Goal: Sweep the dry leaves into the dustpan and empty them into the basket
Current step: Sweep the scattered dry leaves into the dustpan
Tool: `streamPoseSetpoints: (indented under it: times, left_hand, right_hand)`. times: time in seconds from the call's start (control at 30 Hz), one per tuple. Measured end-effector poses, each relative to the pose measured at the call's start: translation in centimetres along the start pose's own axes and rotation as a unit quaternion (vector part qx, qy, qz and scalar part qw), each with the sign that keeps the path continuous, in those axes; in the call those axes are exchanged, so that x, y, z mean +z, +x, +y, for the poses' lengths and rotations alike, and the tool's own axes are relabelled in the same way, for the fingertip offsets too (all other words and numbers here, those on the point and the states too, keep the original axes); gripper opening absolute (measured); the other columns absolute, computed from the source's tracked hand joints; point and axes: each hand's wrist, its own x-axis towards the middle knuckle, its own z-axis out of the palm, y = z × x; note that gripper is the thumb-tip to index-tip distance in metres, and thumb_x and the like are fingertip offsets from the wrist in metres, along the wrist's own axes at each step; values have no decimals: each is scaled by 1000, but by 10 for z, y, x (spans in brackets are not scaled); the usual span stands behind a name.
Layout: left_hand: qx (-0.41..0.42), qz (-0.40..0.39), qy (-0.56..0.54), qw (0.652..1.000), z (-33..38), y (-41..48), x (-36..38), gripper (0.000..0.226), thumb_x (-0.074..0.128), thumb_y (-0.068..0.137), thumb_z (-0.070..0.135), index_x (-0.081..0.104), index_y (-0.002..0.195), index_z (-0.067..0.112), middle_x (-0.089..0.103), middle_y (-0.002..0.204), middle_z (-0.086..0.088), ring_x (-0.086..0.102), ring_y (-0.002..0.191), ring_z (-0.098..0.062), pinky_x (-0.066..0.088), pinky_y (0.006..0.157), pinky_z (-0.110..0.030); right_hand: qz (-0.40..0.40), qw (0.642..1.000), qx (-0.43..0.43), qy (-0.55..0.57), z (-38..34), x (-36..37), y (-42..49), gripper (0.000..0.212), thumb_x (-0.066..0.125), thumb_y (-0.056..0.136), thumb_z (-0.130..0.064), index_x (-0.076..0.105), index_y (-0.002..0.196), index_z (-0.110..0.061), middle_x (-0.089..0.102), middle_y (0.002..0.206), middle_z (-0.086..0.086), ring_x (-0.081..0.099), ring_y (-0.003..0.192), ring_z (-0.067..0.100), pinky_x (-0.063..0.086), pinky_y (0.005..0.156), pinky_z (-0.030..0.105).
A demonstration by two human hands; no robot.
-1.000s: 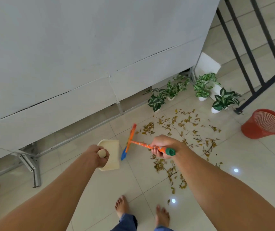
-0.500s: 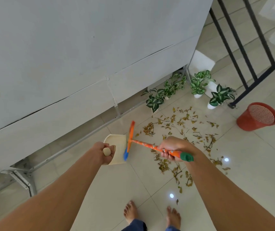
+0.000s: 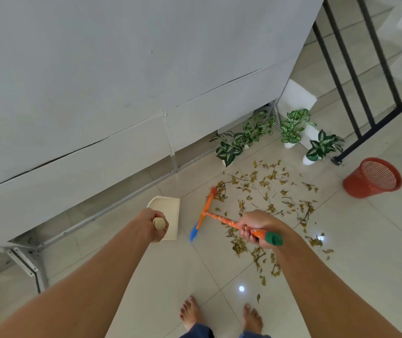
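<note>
Crisp dry leaves point(image 3: 268, 191) litter glossy tiles point(image 3: 365, 240) beside mesh basket point(image 3: 373, 177).

The orange broom head with blue bristles point(image 3: 203, 212) swung toward 1 o'clock, away from the cream plastic dustpan point(image 3: 167, 219).

Dustpan handle point(image 3: 159, 224) hidden in fist

The cream dustpan point(image 3: 167, 217) sits just beyond the left hand point(image 3: 154, 224), which grips its handle. The orange broom point(image 3: 208, 211), green-capped, is gripped by the right hand point(image 3: 259, 228), its head perhaps touching the floor. Dry leaves point(image 3: 268, 189) lie scattered past that hand. The red mesh basket point(image 3: 371, 178) stands well to its right, upright.
</note>
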Motion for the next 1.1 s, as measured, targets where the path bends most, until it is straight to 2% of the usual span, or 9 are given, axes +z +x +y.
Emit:
streamPoseSetpoints:
  times: [0.17,0.37,0.47,0.57,0.67,0.77,0.87,1.03,1.1]
  left_hand:
    - [-3,-3,-19,1000,-3,-2,-5,25,42,95,-9,51,73,2,45,69,-5,35,18,-11,35,30,-10]
    - [3,6,-21,1000,-6,-4,-10,20,44,95,-7,52,79,1,47,70,-8,37,19,-11,38,30,-12]
    - [-2,9,-29,1000,-7,8,-9,19,45,94,-5,55,83,7,53,81,-5,39,21,-10,41,31,-13]
    - [1,24,-11,1000,-11,15,-4,21,45,89,-7,54,77,7,55,97,-6,45,38,-11,43,33,-14]
    - [3,28,-4,1000,-17,15,4,20,45,89,-8,51,75,5,54,100,-6,44,50,-11,43,31,-15]
    - [1,17,-26,1000,-25,6,9,20,47,93,-5,50,76,5,54,95,-6,45,38,-12,41,29,-14]
    - [3,5,-56,998,-36,-7,13,21,43,95,-4,53,79,5,49,75,-5,38,21,-10,39,30,-12]
    - [-1,11,-64,998,-63,-14,20,15,46,96,-5,55,99,8,46,69,-3,38,21,-11,38,29,-12]
    - [6,6,-66,998,-72,-14,26,18,44,96,-5,54,98,9,45,69,-2,37,20,-11,38,29,-12]
  right_hand:
    - [8,999,-33,10,-7,12,11,12,48,96,-11,56,104,-6,52,65,2,45,39,4,36,32,16]
    - [-23,994,-15,102,-6,14,43,16,42,97,-7,58,94,-7,46,63,2,41,35,4,34,30,14]
    - [-11,995,2,95,15,3,29,20,39,94,-3,58,92,-8,43,61,0,40,35,4,33,29,15]
    - [-4,997,21,68,32,-10,2,14,41,96,-5,54,97,-6,44,60,-1,40,33,3,32,29,15]
    - [-19,998,16,55,33,-19,-12,11,43,97,-7,52,102,-5,46,61,-2,41,34,2,32,29,14]
    - [-28,998,-8,57,24,-23,-1,13,44,98,-8,53,106,-4,47,62,0,41,35,3,32,29,15]
    - [-47,993,-14,104,20,-28,26,15,42,100,-11,52,111,-5,47,64,1,41,34,3,33,28,15]
    - [-66,990,-9,123,46,-61,32,13,43,101,-11,55,103,-7,42,62,0,41,33,4,35,28,15]
    - [-61,992,-8,114,57,-79,22,11,44,101,-11,54,99,-6,42,60,-1,40,34,4,34,28,15]
